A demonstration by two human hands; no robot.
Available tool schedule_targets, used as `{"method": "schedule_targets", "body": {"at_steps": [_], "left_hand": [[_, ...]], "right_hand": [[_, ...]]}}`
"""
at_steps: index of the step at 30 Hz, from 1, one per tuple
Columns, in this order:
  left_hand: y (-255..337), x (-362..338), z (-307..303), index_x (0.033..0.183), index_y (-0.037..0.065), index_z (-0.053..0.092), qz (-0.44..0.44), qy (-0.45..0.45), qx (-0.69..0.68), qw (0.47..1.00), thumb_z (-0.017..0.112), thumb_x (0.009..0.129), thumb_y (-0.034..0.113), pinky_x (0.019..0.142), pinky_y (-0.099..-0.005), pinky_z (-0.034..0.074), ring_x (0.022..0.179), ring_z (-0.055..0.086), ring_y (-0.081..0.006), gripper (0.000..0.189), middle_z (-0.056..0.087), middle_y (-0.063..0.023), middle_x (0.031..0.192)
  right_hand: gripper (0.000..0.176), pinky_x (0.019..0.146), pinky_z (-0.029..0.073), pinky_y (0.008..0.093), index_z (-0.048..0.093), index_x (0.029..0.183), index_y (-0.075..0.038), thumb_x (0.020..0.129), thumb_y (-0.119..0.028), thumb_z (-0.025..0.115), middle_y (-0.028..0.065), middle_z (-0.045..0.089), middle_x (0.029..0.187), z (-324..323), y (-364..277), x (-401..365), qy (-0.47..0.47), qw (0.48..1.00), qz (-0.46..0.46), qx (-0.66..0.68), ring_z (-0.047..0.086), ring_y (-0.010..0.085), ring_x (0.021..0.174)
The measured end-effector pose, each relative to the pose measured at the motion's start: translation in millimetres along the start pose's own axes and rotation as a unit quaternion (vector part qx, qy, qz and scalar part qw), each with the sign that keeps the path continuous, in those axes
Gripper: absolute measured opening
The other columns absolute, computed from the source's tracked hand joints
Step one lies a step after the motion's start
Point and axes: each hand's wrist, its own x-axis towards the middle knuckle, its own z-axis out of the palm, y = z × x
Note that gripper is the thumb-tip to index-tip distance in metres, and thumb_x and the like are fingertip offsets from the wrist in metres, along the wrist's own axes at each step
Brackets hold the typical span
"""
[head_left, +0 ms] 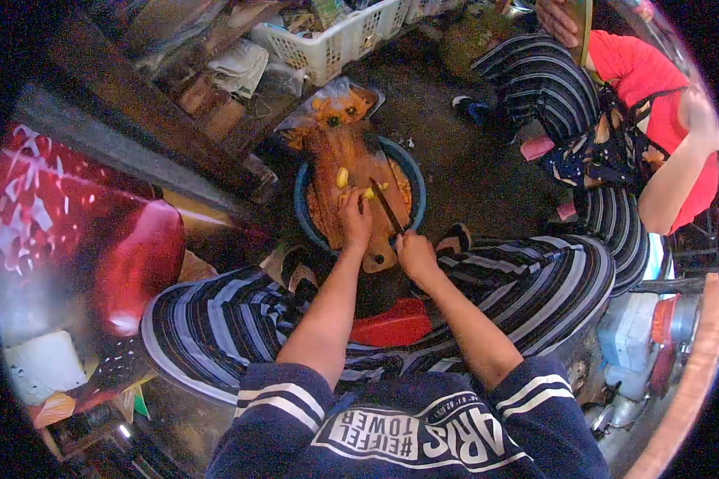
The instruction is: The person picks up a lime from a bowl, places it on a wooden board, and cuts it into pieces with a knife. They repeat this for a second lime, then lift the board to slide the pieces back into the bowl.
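Observation:
A wooden cutting board (335,164) lies across a blue basin (415,164) in front of me. My right hand (415,254) is closed round the handle of a knife (388,206), its blade slanting over the board toward some yellow pieces (369,193). Beside those pieces rests my left hand (355,217), fingers bent down on the board; whether they pinch a piece I cannot make out. One larger yellow piece (342,177) sits just beyond my left fingertips. Orange shredded or chopped stuff shows in the basin around the board.
A tray (375,99) with orange food and dark green bits stands past the board's far end. Behind it is a white plastic basket (327,49). A person in a red top (631,64) sits at the right. A red bag-like object (140,267) is at the left.

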Motion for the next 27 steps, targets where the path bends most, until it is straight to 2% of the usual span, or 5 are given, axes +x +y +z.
{"method": "schedule_targets", "body": {"at_steps": [3,11,16,18,27], "left_hand": [[31.7,1.8,-17.1,0.096,-0.001,0.052,-0.059,-0.028,-0.047,0.997,0.052,0.075,0.001,0.083,-0.0398,0.038,0.096,0.048,-0.038,0.021,0.054,-0.0201,0.096],[25.1,4.8,-12.6,0.094,0.0,0.051,-0.002,-0.015,-0.021,1.0,0.049,0.077,0.002,0.078,-0.039,0.04,0.09,0.05,-0.0362,0.018,0.054,-0.0187,0.092],[19.7,0.8,-16.2,0.093,-0.001,0.051,-0.017,-0.03,-0.037,0.999,0.048,0.077,0.001,0.075,-0.0395,0.041,0.087,0.051,-0.035,0.017,0.053,-0.0177,0.089],[23.5,3.3,-14.1,0.093,-0.001,0.051,0.032,0.032,-0.017,0.999,0.047,0.077,0.0,0.074,-0.0378,0.041,0.085,0.052,-0.0339,0.016,0.054,-0.0174,0.087],[30.6,7.7,-19.5,0.09,-0.001,0.051,0.013,0.004,-0.026,1.0,0.047,0.077,0.0,0.071,-0.035,0.042,0.08,0.054,-0.0319,0.014,0.055,-0.0162,0.082]], "right_hand": [[0.028,0.061,0.047,0.0468,0.05,0.081,0.003,0.084,-0.024,0.044,0.026,0.057,0.07,-15.7,-8.7,-10.5,-0.005,1.0,0.018,-0.009,0.058,0.0403,0.068],[0.03,0.061,0.048,0.0463,0.051,0.082,0.003,0.084,-0.026,0.044,0.0237,0.058,0.07,10.2,4.9,-2.2,0.0,0.998,-0.015,-0.069,0.058,0.0407,0.067],[0.029,0.061,0.047,0.0461,0.051,0.081,0.003,0.084,-0.026,0.045,0.0251,0.057,0.07,-4.9,-7.0,-5.6,-0.028,0.999,0.032,0.017,0.057,0.0404,0.066],[0.028,0.062,0.047,0.0459,0.051,0.081,0.002,0.084,-0.025,0.046,0.0252,0.057,0.07,-11.7,-10.7,-11.4,-0.026,0.999,0.028,0.001,0.057,0.0404,0.067],[0.028,0.063,0.046,0.0477,0.052,0.081,0.003,0.084,-0.024,0.046,0.0257,0.056,0.068,2.4,-7.3,-4.4,-0.031,0.999,0.014,0.008,0.057,0.0415,0.07]]}}
